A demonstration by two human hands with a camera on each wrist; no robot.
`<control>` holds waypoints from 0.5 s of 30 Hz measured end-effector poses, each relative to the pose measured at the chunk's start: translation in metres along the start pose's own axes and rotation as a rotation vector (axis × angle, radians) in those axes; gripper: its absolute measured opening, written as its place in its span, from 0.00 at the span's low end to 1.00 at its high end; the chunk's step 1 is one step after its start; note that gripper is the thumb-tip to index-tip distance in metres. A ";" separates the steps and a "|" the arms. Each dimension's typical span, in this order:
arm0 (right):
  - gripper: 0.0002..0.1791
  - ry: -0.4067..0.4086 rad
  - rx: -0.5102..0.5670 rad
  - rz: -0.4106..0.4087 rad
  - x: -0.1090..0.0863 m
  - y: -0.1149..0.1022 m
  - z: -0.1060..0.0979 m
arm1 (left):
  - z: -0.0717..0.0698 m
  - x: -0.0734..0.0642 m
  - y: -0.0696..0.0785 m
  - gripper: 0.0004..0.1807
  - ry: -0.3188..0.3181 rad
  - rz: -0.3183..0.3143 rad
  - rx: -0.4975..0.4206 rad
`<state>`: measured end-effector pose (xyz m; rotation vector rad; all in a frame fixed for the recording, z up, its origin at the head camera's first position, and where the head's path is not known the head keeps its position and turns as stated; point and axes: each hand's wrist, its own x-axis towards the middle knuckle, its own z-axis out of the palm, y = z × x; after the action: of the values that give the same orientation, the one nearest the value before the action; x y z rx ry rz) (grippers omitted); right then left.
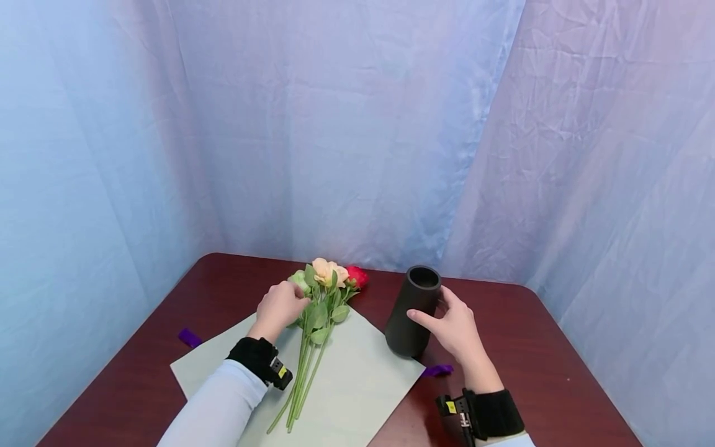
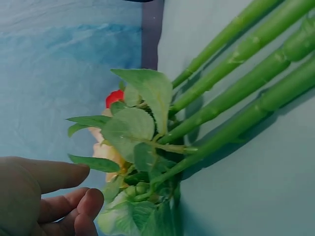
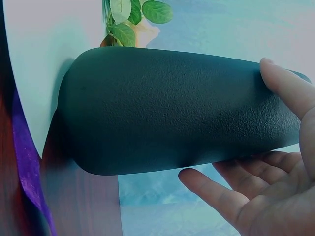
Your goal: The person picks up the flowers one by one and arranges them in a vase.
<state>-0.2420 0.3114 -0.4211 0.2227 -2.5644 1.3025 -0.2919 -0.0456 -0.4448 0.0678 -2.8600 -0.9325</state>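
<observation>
A dark matte vase (image 1: pixel 410 320) stands on the right corner of a pale paper sheet (image 1: pixel 357 379), its round mouth facing up. My right hand (image 1: pixel 455 326) holds it near the top, thumb on one side and fingers on the other; in the right wrist view the thumb (image 3: pixel 285 86) lies against its textured wall. Several flowers lie on the sheet: a cream bloom (image 1: pixel 329 273), a red one (image 1: pixel 356 277) and a green one (image 1: pixel 300 280), with long green stems (image 1: pixel 301 385). My left hand (image 1: pixel 281 305) hovers beside the blooms, fingers loosely bent, thumb tip close to a leaf (image 2: pixel 96 163).
Under the sheet runs a purple ribbon (image 1: pixel 190 338), whose other end (image 1: pixel 438 370) shows by the vase. The dark red-brown table (image 1: pixel 536 347) has rounded far corners. Pale blue curtains (image 1: pixel 335 124) hang behind and along both sides.
</observation>
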 end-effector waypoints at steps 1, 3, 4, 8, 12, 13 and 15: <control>0.45 0.000 0.002 0.000 0.000 0.000 0.000 | 0.001 0.000 0.001 0.09 -0.002 -0.003 0.003; 0.45 0.000 0.004 0.001 0.000 -0.001 0.000 | 0.002 0.002 0.001 0.14 -0.009 -0.011 0.013; 0.45 0.000 0.007 0.001 0.001 -0.001 0.001 | 0.003 0.002 0.001 0.16 -0.012 -0.013 0.018; 0.44 0.005 0.008 0.002 0.001 -0.002 0.001 | 0.007 0.006 0.001 0.25 -0.026 -0.022 0.036; 0.44 0.003 0.008 -0.002 0.001 -0.002 0.001 | 0.011 0.011 0.000 0.26 -0.041 -0.051 0.060; 0.45 0.002 0.007 -0.002 0.001 -0.002 0.001 | 0.012 0.012 0.000 0.26 -0.045 -0.060 0.065; 0.45 0.001 0.009 -0.003 0.001 -0.003 0.002 | 0.014 0.013 0.000 0.25 -0.057 -0.076 0.074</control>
<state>-0.2426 0.3086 -0.4197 0.2279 -2.5573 1.3127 -0.3068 -0.0386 -0.4548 0.1612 -2.9637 -0.8552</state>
